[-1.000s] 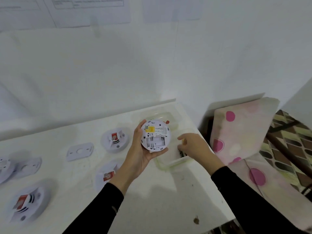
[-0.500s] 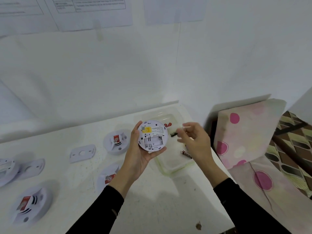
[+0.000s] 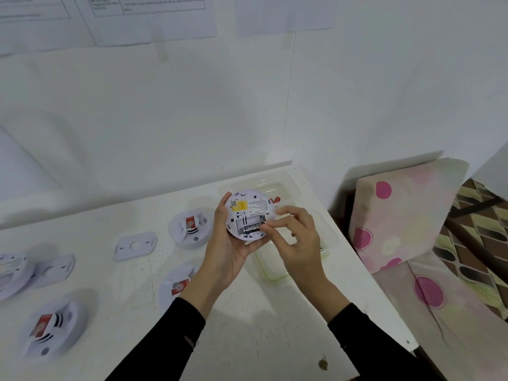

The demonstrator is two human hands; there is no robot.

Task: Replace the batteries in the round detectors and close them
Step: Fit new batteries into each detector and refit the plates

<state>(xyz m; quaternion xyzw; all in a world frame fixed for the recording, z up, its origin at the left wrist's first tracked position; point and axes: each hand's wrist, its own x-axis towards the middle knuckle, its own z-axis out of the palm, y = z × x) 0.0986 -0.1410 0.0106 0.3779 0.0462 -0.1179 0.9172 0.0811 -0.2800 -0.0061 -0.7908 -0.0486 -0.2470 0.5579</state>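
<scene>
1. Detector (image 3: 248, 213), round and white, is held back-up over the far right corner of the tabletop (image 3: 247, 339). It is cradled in the left hand (image 3: 228, 251), whose thumb and fingers are curled round its rim.
2. One black battery (image 3: 251, 230) is pinched at its end by the right hand (image 3: 298, 243) and laid in the nearer slot of the open compartment. The farther slot appears empty. Full seating cannot be told.
3. Step in hand is judged to be battery fitting. The next move is judged to call for the battery to be pressed flat between its contacts, the second slot filled, and the back closed.
4. Five detectors are counted. Four lie on the tabletop: far detector (image 3: 189, 229), middle detector (image 3: 176, 284), near-left detector (image 3: 52, 328) and left-edge detector (image 3: 11, 270).
5. Two loose plates are counted: far plate (image 3: 134, 244) and left plate (image 3: 52, 268).
6. Two clear containers are counted along the right edge: near container (image 3: 270, 276) under the hands and far container (image 3: 291, 188).
</scene>
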